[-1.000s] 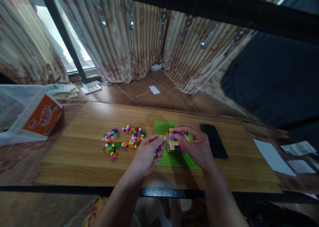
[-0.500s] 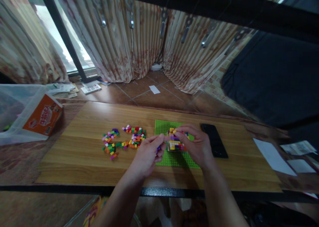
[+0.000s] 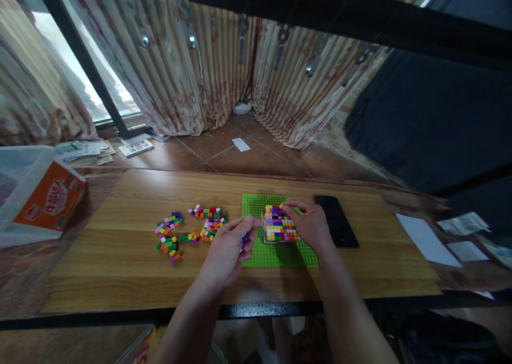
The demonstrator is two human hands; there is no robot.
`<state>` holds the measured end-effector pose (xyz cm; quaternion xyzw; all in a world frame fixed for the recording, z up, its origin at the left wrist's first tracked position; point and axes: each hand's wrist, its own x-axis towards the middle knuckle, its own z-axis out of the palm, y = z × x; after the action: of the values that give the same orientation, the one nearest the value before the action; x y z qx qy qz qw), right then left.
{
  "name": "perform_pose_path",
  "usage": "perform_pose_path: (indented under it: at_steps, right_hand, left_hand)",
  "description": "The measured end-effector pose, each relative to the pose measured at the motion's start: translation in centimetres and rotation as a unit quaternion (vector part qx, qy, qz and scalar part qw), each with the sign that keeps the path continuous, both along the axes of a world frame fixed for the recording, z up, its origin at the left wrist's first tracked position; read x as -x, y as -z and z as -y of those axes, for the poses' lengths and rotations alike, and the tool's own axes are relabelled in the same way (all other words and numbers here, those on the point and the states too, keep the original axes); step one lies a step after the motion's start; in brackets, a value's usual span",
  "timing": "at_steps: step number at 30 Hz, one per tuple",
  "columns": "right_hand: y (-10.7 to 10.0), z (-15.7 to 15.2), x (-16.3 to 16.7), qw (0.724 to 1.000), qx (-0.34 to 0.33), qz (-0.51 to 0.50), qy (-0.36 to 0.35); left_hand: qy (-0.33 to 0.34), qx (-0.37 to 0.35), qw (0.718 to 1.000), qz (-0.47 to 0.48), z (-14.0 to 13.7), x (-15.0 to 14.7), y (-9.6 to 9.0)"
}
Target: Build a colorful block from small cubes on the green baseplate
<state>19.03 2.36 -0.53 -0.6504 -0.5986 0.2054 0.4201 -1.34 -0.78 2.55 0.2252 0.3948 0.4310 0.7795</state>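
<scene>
A block built of many coloured toy bricks [image 3: 278,225] stands on the green baseplate [image 3: 256,256]. My right hand [image 3: 310,220] reaches over its right side, thumb and fingertips together at the far edge of its top; what they pinch, if anything, is hidden. My left hand [image 3: 232,244] is just left of the block, index finger pointing at its side. Its other fingers are curled around a blue toy brick [image 3: 244,238], of which only a bit shows. Loose toy bricks [image 3: 168,242] of several colours lie scattered on the table left of my left hand.
A black phone [image 3: 338,221] lies on the wooden table [image 3: 104,247] right of the baseplate. A clear plastic bin [image 3: 28,161] with an orange label stands off the left end. Papers [image 3: 428,239] lie by the right end. Curtains hang behind; a dark bar crosses overhead.
My right hand has drawn slightly back to the right, so more of the block's top shows. The left hand keeps its curled pose. The whole view has shifted a little.
</scene>
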Motion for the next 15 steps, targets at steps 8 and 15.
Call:
perform_pose_path:
  at_steps: [8,15]
  right_hand:
    - [-0.16,-0.02,0.38,0.999,-0.004,0.027,-0.022]
    - [0.41,-0.28,0.25,1.0,0.024,-0.018,-0.008]
  left_hand:
    - [-0.006,0.002,1.0,0.002,0.01,0.09,0.04]
    - [-0.006,0.002,1.0,0.0,0.03,0.08,0.11]
